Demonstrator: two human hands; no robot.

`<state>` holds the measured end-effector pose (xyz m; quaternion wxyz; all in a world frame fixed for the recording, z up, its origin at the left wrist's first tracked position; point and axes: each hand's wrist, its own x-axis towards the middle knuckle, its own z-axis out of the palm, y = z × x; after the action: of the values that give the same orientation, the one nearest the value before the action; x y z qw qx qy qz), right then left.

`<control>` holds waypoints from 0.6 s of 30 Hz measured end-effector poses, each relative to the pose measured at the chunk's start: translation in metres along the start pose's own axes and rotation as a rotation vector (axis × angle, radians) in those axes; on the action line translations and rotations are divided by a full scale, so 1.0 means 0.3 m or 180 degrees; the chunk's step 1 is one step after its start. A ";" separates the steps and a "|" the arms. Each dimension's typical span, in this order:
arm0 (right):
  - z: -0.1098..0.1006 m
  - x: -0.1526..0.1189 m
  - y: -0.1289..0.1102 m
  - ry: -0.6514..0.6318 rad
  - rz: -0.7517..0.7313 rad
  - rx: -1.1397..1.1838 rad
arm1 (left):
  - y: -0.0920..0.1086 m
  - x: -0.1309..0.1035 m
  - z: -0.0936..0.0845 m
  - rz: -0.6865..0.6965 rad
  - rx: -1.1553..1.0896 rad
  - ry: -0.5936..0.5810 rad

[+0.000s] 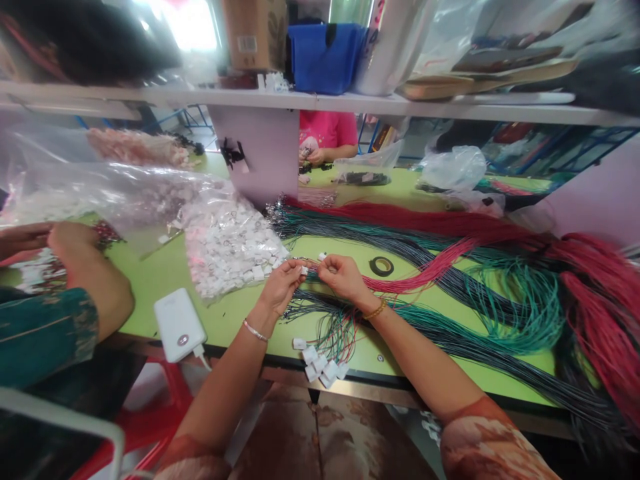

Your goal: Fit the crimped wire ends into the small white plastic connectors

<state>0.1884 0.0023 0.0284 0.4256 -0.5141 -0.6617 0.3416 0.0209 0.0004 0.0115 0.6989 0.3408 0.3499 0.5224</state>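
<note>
I had the left hand (283,287) pinched narrow on a small white connector (304,271), held just above the bench (143,287), near its front edge. The right hand (344,277) was close beside it, fingers bent in; a 2nd white piece (323,256) showed at its fingertips, but through my feed I could not tell whether they were closed on it. Under and beyond the 2 hands ran bundles of wire: dark grey (450,347), green (530,300) and red (590,280), spreading to the right end. Just beyond the right hand I saw a roll of tape (375,269) lying flat. Nearer the front edge, a cluster of white plugs (320,363) sat on the ends of thin coloured wires.

To the left of the hands lay a clear plastic bag (233,247) full of white connectors, and closer to me a white power bank (180,327) with a cable (203,357) plugged into it. At the far left I could see a co-worker's teal sleeve (45,333) and bare forearm. Across the bench sat a person in a pink shirt (330,127), below a shelf (320,101) that carried a blue bin (327,60) and a cardboard box (256,37).
</note>
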 end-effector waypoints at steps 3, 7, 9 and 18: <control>0.016 0.000 0.010 -0.0106 0.0001 0.0027 | -0.002 -0.001 0.003 -0.0029 0.0000 -0.0014; 0.038 0.002 0.026 -0.0236 0.0032 0.0121 | -0.007 -0.003 0.006 -0.0053 0.0120 0.0012; 0.034 0.005 0.029 -0.0301 0.0034 0.0163 | -0.010 -0.002 0.004 -0.0063 0.0116 0.0068; 0.050 -0.010 0.041 -0.0359 -0.0060 0.0071 | -0.006 -0.001 0.003 0.0045 0.0308 0.0141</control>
<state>0.1799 0.0022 0.0106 0.3966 -0.4829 -0.6857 0.3734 0.0224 -0.0005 0.0104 0.6700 0.3651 0.3878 0.5171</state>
